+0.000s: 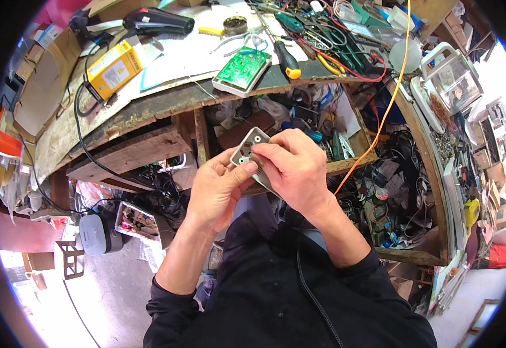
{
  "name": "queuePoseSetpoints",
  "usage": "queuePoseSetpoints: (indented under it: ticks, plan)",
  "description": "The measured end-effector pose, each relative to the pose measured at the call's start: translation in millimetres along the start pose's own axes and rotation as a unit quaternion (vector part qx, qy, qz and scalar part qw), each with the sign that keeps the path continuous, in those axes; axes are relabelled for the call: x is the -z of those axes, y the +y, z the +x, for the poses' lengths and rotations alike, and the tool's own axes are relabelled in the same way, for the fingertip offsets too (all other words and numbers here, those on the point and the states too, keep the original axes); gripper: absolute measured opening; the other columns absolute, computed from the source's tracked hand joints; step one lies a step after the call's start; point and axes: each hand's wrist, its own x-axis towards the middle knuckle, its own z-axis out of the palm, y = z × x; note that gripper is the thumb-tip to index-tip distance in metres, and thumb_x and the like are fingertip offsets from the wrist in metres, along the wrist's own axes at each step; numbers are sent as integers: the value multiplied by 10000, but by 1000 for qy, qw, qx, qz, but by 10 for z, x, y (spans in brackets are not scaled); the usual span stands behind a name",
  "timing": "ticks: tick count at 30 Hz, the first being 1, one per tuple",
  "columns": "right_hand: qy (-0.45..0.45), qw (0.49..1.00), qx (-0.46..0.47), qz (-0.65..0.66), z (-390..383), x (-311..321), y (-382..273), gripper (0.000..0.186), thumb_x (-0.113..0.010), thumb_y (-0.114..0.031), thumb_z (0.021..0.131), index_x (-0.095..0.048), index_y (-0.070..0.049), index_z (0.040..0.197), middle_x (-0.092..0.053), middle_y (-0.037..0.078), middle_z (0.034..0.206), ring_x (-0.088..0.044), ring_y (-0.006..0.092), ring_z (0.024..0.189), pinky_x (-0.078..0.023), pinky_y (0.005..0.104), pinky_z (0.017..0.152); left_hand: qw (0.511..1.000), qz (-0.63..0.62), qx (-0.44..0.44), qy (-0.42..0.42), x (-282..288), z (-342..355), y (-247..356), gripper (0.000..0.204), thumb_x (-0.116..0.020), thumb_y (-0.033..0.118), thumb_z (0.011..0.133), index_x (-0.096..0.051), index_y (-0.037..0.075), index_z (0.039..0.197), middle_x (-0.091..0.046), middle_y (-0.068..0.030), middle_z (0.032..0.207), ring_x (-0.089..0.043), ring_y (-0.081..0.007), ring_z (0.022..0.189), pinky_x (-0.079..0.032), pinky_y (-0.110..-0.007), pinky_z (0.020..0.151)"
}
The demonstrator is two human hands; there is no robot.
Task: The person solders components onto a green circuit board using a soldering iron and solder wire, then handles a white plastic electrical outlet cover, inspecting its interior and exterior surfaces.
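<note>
Low in front of the workbench, both hands are on a small pale grey plastic housing (249, 140), tilted and showing its inner side with small white round posts. My left hand (219, 188) grips its left side, with the thumb over the lower rim. My right hand (299, 168) has its fingers bent over the housing's right side, its index fingertip inside near the middle; whether anything small is under that fingertip is hidden. On the bench beyond lie a green circuit board (242, 68) in a white case and a black-and-yellow screwdriver (286, 61).
A cluttered bench (113, 130) carries a yellow box (108, 69), a black heat gun (157, 22), pliers and wires. An orange cable (385, 119) hangs down at the right. An open drawer (351, 159) full of parts sits below; a grey case (96, 232) stands at lower left.
</note>
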Motion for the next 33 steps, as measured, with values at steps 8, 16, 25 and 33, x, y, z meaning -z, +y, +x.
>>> queuePoseSetpoints:
  ticks: [8,16,25,33]
  plan:
    - [-46,998,15,-51,23,66,-65,192,-765,-67,725,-730,-83,913,-625,44,882,-647,235,799,-538,359,648,1000,28,-4,9,-94,-76,-34,545,-763,-19,956,-569,-47,1464,-727,-79,1167,-683,-119,1032,-564,-280,929]
    - [-61,997,1,-48,9,58,-121,229,-741,-48,728,-680,-55,948,-611,79,911,-641,275,834,-541,381,656,998,54,-24,15,-117,-93,-79,548,-781,-2,949,-582,-52,1457,-734,-66,1115,-694,-115,952,-582,-280,882]
    - [25,980,-116,162,-145,136,-22,250,-799,75,790,-771,-3,1025,-692,111,909,-676,241,762,-543,335,664,984,121,-128,9,-340,-125,-219,623,-789,-78,916,-553,-57,1492,-675,-112,1370,-652,-179,1247,-530,-330,1095]
    - [133,877,-290,359,-413,314,-19,212,-740,149,885,-776,50,1069,-696,57,1024,-637,93,854,-508,239,739,870,414,-269,-10,-585,-127,-363,686,-845,204,929,-560,-18,1512,-624,-251,1470,-642,-348,1336,-514,-397,1097]
